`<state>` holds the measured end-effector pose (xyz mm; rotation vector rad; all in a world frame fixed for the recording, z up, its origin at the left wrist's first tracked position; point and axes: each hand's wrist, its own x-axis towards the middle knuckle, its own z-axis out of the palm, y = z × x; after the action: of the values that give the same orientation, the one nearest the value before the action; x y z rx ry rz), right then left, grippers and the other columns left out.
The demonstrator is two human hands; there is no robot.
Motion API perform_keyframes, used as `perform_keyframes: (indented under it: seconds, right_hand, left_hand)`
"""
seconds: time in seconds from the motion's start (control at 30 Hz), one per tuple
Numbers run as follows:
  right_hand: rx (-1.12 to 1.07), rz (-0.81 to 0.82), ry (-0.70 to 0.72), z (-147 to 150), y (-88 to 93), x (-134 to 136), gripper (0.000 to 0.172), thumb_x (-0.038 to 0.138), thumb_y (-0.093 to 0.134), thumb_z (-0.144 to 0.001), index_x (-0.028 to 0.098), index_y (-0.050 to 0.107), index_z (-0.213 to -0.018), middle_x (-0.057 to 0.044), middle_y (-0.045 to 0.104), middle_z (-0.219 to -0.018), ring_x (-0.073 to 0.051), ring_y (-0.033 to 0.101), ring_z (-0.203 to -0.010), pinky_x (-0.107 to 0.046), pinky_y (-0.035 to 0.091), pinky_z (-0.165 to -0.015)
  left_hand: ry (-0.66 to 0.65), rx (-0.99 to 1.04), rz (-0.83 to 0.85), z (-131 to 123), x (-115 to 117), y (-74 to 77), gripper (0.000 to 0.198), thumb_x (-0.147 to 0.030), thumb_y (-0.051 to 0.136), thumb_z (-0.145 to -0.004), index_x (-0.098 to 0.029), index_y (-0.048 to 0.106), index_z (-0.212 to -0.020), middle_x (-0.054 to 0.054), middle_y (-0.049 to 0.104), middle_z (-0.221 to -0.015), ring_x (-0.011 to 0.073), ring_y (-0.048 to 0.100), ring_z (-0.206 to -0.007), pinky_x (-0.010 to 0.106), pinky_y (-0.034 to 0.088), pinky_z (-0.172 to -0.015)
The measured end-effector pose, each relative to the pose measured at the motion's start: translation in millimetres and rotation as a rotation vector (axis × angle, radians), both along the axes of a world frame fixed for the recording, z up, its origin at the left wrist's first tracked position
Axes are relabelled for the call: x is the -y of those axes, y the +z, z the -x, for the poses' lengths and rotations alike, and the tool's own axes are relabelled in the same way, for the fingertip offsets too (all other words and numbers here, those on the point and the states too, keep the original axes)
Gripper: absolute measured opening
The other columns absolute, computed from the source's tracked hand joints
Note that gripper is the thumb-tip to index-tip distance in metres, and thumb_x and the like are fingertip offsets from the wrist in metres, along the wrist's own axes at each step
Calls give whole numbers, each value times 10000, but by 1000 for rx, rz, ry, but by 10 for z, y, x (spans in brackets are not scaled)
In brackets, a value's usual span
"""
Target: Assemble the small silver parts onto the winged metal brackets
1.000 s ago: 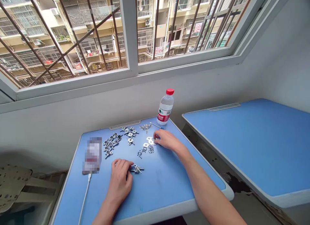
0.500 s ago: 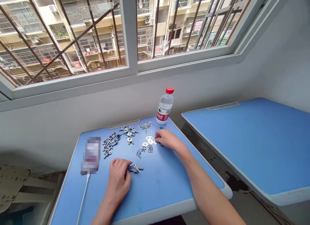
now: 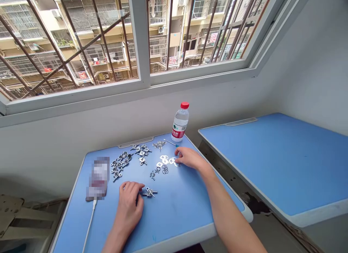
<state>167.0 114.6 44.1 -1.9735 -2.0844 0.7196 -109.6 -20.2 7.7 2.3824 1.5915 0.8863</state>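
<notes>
My left hand point(image 3: 129, 204) rests on the blue table with bent fingers and a gap between thumb and index. Close to its fingertips lies a small metal fitting point(image 3: 149, 192) with side stems and a loop. Farther off, my right hand point(image 3: 189, 158) reaches over the flat metal gaskets point(image 3: 164, 159), thumb and index apart, its fingertips at the right end of the group. I make out nothing held there. Nearer me lie dark rings point(image 3: 165, 169) and a little pile of tiny screws or pins point(image 3: 152, 175).
More metal fittings point(image 3: 119, 165) stand in groups at the back left. Small metal pieces point(image 3: 159, 145) and a screwdriver point(image 3: 171, 142) lie before a water bottle point(image 3: 179, 122). A phone point(image 3: 98, 178) with a white cable point(image 3: 89, 224) is at left. A second table point(image 3: 285, 162) stands right, across a gap.
My right thumb and fingers have parted from a closed pose over the gaskets, and a gasket shows under the thumb. The view has shifted slightly; my left hand stays by the fitting.
</notes>
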Motion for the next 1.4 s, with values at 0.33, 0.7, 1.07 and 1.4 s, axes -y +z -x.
perform_keyframes:
  seconds: [0.33,0.7,1.07,1.4]
  right_hand:
    - [6,2,0,88,-66,-65,85,179,644,-750,197,637,-832,-10,667,-844,-157,592,-786,-237,321,-564]
    - [-146,-78,-20,120,-107,-29,161,74,601,-673,194,632,-777,-19,635,-763,-167,549,-725,-248,290,-563]
    - [-806,-54,155,709,54,424,204,384,650,-735,184,687,-744,-38,690,-764,-176,600,-708,-293,466,-669]
    - [-1102,91,218,1099,-77,766,163,343,703,-708,186,691,-664,-8,637,-691,-138,517,-642,-275,402,-611]
  left_hand:
    - [-3,-10,-39,-2,-14,-5,295,-36,377,-825,-212,568,-966,25,636,-835,207,607,-817,423,427,-865]
    - [-13,-15,-14,-9,-1,6,268,-41,374,-860,-201,549,-984,28,628,-856,206,588,-840,440,400,-878]
    - [7,140,-82,-8,38,96,147,-138,457,-939,-217,564,-1000,34,643,-894,211,581,-879,385,396,-837]
    - [-45,294,97,-29,32,122,151,-227,454,-968,-214,539,-844,5,608,-780,175,549,-751,343,398,-793]
